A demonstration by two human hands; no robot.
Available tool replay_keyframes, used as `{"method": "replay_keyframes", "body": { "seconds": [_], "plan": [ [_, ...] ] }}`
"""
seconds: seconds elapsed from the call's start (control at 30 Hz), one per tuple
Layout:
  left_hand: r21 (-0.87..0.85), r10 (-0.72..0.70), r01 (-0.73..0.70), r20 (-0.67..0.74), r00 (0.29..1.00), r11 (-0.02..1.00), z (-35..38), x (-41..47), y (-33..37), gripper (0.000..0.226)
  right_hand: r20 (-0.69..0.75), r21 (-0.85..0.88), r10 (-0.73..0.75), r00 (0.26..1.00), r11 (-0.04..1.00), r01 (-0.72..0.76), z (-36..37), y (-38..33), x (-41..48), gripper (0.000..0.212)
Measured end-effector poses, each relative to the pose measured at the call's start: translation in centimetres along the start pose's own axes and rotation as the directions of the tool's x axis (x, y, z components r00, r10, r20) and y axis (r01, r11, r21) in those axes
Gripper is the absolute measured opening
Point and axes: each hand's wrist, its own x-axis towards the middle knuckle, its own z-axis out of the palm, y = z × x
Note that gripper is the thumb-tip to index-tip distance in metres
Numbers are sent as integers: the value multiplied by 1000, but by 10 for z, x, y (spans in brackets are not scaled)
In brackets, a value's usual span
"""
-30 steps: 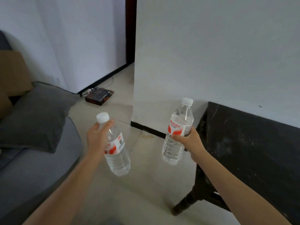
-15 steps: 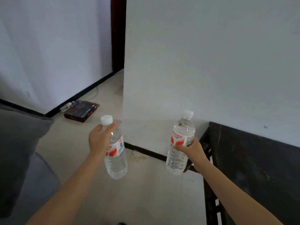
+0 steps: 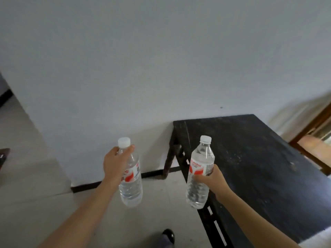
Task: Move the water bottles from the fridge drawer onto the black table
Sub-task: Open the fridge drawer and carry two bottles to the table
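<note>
"Water bottle no. 1 [image 3: 131,191], where's it at?"

"In the left hand [image 3: 115,167]. Fingers wrapped round the upper half, one fingertip up by the neck, just under the white cap [image 3: 124,141]. Top leans a bit left. It's up in the air over the floor [image 3: 35,203], left of the table [image 3: 259,167], not touching it."

"And no. 2?"

"Water bottle no. 2 [image 3: 198,194] is clamped in the right hand [image 3: 213,179], grip approx. mid-body at the red/white label [image 3: 197,169]. Cap up, nearly upright. In view it overlaps the table's left edge, but the base hangs below the top, so it's not set down."

"Table itself?"

"Black, scuffed top, back edge against the white wall [image 3: 143,68]."

"Anything else?"

"Dark shoe tip [image 3: 168,234] at the bottom of the frame, on the floor btwn the two forearms. Wooden frame [image 3: 311,129] far right, too blurry to ID."
</note>
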Motion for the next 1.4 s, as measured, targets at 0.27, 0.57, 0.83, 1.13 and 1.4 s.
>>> {"method": "replay_keyframes", "body": {
  "seconds": [0.27,0.57,0.83,1.13,1.4],
  "plan": [
    [1,54,-55,211,976,998,151,61,43,25,-220,9,49,974,999,-48,-107,44,110,33],
    [106,81,-116,290,954,988,277,100,68,27,-278,44,152,949,988,-145,-167,90,202,86],
    [195,83,-172,395,915,966,384,153,72,39,-345,107,223,912,974,-197,-172,92,241,87],
    [257,131,-228,346,929,939,486,220,77,43,-401,113,272,875,962,-248,-187,58,338,79],
    [418,182,-431,515,838,799,506,251,62,57,-405,159,286,869,957,-241,-174,33,432,82]
  ]
}}
